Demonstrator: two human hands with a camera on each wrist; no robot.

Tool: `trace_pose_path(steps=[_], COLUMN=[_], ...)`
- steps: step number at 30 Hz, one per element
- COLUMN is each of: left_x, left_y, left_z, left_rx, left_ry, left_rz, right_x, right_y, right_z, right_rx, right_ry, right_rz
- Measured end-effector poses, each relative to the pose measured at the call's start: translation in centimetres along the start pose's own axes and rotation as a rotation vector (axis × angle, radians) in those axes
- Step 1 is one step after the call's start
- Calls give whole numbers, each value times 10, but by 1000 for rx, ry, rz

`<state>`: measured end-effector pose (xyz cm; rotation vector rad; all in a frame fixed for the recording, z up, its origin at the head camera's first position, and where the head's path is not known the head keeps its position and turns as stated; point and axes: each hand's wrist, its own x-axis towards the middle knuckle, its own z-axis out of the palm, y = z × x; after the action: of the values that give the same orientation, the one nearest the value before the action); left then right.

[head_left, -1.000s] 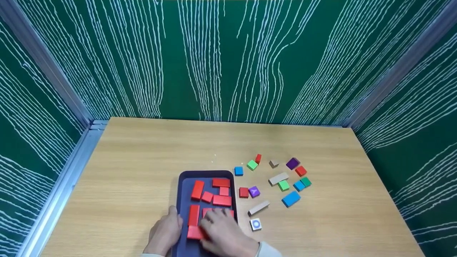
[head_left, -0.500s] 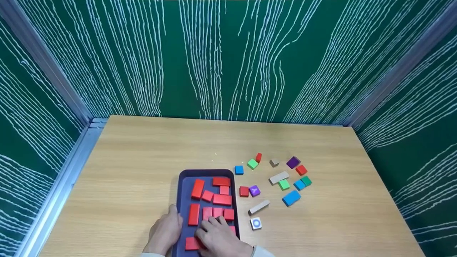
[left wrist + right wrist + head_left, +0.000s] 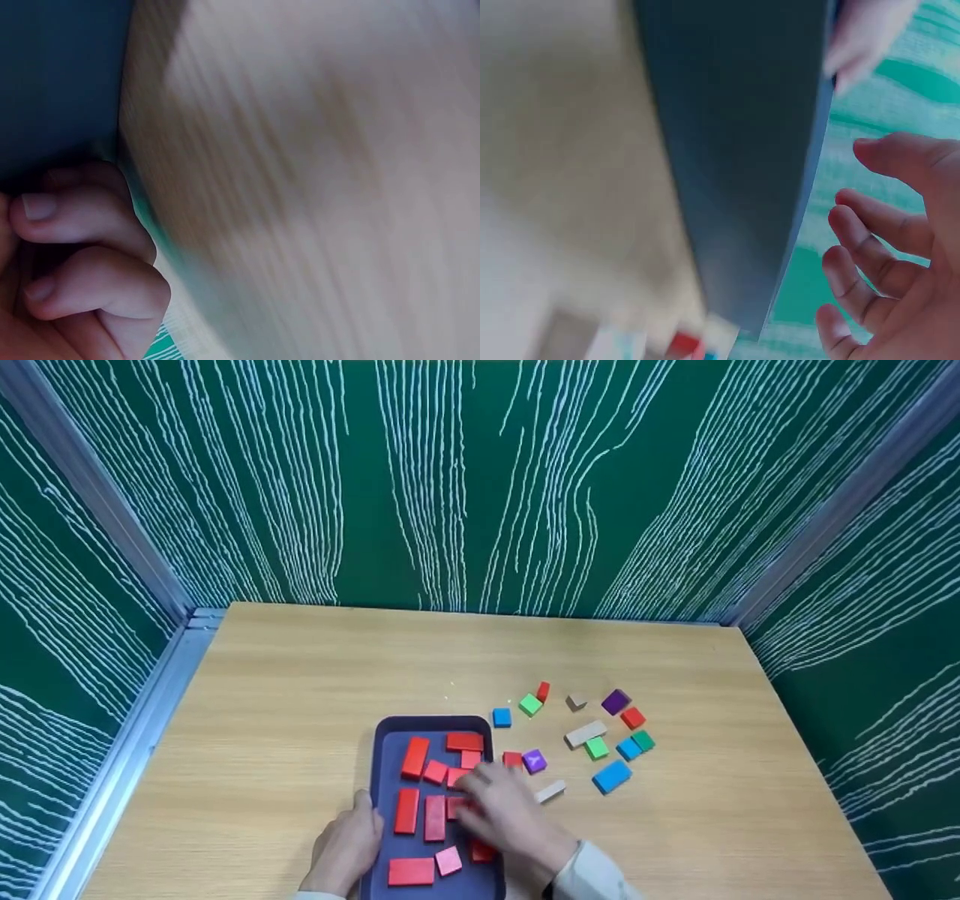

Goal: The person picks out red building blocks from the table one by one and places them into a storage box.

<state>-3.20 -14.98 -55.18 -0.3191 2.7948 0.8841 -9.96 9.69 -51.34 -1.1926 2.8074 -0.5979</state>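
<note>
A dark blue tray (image 3: pixel 382 810) lies at the front of the table, with several red blocks (image 3: pixel 411 871) and a pink cube (image 3: pixel 448 861) inside. My left hand (image 3: pixel 346 840) grips its left wall, thumb at the rim; in the left wrist view the fingers (image 3: pixel 90 217) curl against the tray's side (image 3: pixel 60 75). Over the tray's right wall hovers my right hand (image 3: pixel 514 814), partly covering red blocks below it. In the right wrist view that hand's fingers (image 3: pixel 855 292) are spread and loosely bent, with nothing between them, beside the tray wall (image 3: pixel 735 165).
Right of the tray, loose blocks lie scattered: a blue block (image 3: pixel 612 777), a purple cube (image 3: pixel 534 761), a light wooden bar (image 3: pixel 585 734), a green cube (image 3: pixel 597 748) and several others. Green walls with white lines (image 3: pixel 480 487) enclose the wooden table (image 3: pixel 300 675).
My right hand has moved up and right from the tray's near part to its right wall. A red block was shifted toward me, and the pink cube is now uncovered. The left hand stays put.
</note>
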Motion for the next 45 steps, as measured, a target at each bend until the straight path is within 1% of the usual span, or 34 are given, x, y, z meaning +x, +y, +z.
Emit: trace_pose_path(steps=[2,7,9,11,14,18,22,24,26,28,32,36,38,42,45], left_x=[0,0,0,0,0,-1,0,0,0,0,1,1,1,1,1], left_y=[0,1,1,1,1,1,2,3,3,3,3,3,2,1,1], left_z=[-1,-3,-3,-3,-3,-1,0,0,-1,-1,-1,-2,-2,-1,1], left_rx=[-4,-21,-26,-34,-39,-39,-45,-51,-46,-34,-34,-35,-28,-18,-5], left_ry=[-14,-63,-77,-90,-91,-96,-108,-114,-104,-88,-84,-67,-53,-33,-5], left_rz=[-14,-39,-48,-63,-74,-79,-90,-93,-84,-70,-67,-48,-33,-24,-10], right_x=[1,2,1,0,1,1,0,0,1,2,7,15,20,32,41], right_y=[13,42,50,56,63,71,78,80,80,80,78,73,69,58,50], right_z=[-7,-15,-17,-18,-17,-12,-6,-5,-4,-6,-14,-26,-30,-34,-29], right_rx=[0,-60,-71,-72,-87,-150,-215,-232,-237,-233,-212,-201,-201,-193,-156], right_ry=[31,157,176,173,156,123,66,43,25,24,58,114,137,147,138], right_rz=[50,99,132,180,221,220,237,248,260,273,292,274,249,182,127])
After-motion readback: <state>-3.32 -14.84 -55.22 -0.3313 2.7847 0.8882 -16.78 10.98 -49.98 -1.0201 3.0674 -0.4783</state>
